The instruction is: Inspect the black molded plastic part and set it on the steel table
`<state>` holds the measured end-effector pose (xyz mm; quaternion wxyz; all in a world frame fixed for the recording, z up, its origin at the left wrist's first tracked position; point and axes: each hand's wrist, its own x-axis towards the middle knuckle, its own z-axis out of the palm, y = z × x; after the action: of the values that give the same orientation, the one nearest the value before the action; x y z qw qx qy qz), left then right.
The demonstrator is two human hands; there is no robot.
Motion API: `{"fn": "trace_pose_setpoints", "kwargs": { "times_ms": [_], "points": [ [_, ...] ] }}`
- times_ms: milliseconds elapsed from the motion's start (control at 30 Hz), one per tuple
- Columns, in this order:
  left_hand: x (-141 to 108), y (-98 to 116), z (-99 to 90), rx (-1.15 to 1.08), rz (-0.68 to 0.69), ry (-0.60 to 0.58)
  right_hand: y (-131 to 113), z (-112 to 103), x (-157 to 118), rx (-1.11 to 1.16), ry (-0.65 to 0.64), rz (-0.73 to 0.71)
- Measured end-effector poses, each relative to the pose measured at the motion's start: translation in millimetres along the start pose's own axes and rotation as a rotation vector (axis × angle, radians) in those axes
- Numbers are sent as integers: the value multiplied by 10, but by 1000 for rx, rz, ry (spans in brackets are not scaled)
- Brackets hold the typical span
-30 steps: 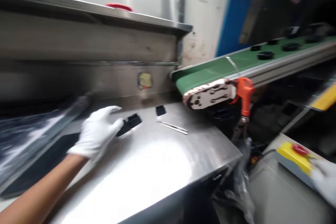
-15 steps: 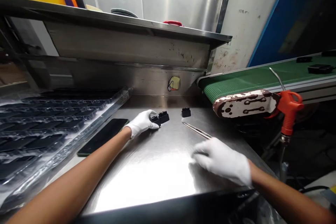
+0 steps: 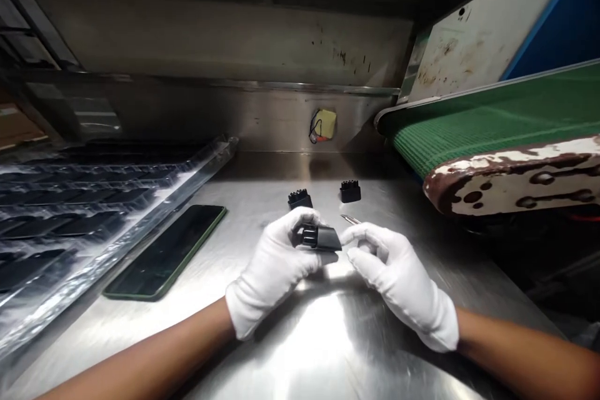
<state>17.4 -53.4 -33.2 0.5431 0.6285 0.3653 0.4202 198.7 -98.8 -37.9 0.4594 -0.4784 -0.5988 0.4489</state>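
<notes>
While the steel tabletop point(image 3: 253, 194) and what lies on it are laid out much as they were half a second ago, the work above its middle has changed. On the right, the near end of the green conveyor belt point(image 3: 506, 109) juts in over the tabletop's edge. On the left stands a clear plastic tray point(image 3: 100, 269) with flat dark pieces sitting in rows of pockets; I cannot tell whether they match the blocks out on the metal. Beside its rim lies a phone point(image 3: 166, 253) in a green case, apart from the hands.

The left hand point(image 3: 276, 262), gloved in white, has come inward and pinches the held block point(image 3: 328, 239) between thumb and fingers. The right hand point(image 3: 398, 275), also gloved, has closed in from the right, fingers curled, its tips at the block's far end; whether they grip it, I cannot tell. Both hands now attend to one piece, which I judge to be the work in hand. This block is black, tilted on its side, its knobs toward the left palm. Behind it stand the near block point(image 3: 300, 198) and the far block point(image 3: 350, 192), well apart. Just the tip of the tweezers point(image 3: 349, 219) shows past the right fingers.
</notes>
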Motion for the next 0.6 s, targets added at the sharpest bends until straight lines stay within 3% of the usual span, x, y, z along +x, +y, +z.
{"fn": "trace_pose_setpoints", "kwargs": {
  "times_ms": [133, 267, 500, 600],
  "points": [
    [-49, -52, 57, -106, -11, 40, -72, 49, 7, 182, -109, 125],
    [-120, -57, 113, -156, -27, 77, -65, 84, -4, 295, -148, 159],
    [-129, -83, 100, -111, 77, 30, -47, 89, -25, 285, -133, 229],
    [-131, -102, 72, 88, 217, 50, -40, 80, -33, 276, -167, 239]
  ]
}}
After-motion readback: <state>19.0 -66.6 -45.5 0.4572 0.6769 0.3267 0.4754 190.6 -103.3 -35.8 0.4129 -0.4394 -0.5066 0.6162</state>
